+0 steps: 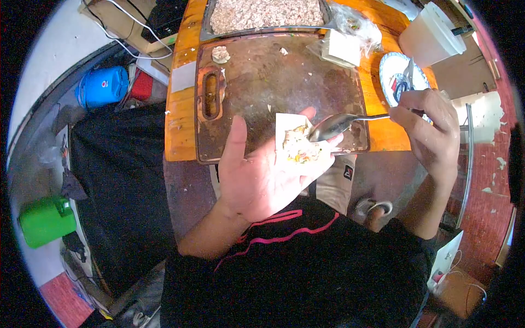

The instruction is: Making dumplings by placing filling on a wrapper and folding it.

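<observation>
My left hand is palm up with the thumb spread, above the front edge of a brown cutting board. Across its fingers lies a square dough wrapper, and a mound of pale filling with orange and green bits sits on it. My right hand grips the handle of a metal spoon from the right. The spoon's bowl touches the filling or rests just over it. A tray of minced filling stands behind the board. Beside it lies a stack of wrappers in clear plastic.
A small lump of filling and scraps lie on the board. To the right are a blue-rimmed plate holding scissors and a white plastic bucket. The wooden table's front edge is close to my body.
</observation>
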The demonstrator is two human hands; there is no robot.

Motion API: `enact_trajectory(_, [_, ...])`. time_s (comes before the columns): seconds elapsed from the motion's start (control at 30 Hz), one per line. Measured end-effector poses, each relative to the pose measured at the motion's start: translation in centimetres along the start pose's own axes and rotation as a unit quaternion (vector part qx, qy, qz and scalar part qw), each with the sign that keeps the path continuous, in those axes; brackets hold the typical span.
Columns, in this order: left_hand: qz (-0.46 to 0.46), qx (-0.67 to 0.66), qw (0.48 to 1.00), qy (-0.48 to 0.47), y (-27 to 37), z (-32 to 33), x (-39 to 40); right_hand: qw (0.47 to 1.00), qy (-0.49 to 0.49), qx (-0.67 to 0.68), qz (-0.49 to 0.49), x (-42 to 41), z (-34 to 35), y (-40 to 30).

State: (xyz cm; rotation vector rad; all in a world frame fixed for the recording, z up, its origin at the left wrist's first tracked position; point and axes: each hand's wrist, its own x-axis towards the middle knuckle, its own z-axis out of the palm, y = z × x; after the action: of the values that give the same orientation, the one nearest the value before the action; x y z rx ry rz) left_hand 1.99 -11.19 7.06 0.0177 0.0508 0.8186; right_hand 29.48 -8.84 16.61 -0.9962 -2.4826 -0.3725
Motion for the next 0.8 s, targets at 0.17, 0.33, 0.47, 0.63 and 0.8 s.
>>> enact_trajectory(0.17, [-0.004,0.030,0.999,0.019,0.0,0.2,0.1,1.000,0.001,0.003,-0.016,0.1,-0.2,-0.3])
enact_trajectory(0.33, [-0.006,-0.007,1.000,0.020,-0.1,0.5,0.1,1.000,0.002,-0.011,-0.019,0.4,-0.4,-0.9])
enact_trajectory(0.47, [-0.009,0.049,0.998,0.027,0.0,0.4,0.0,0.999,0.004,-0.025,-0.025,0.6,-0.4,-1.3])
enact_trajectory(0.63, [-0.010,0.045,0.999,0.023,-0.1,0.4,0.1,0.999,0.003,-0.038,-0.022,0.6,-0.7,-1.8])
enact_trajectory(0.8, [0.002,0.050,0.999,0.020,-0.1,0.5,0.0,0.999,0.013,-0.041,-0.020,0.8,-1.0,-2.1])
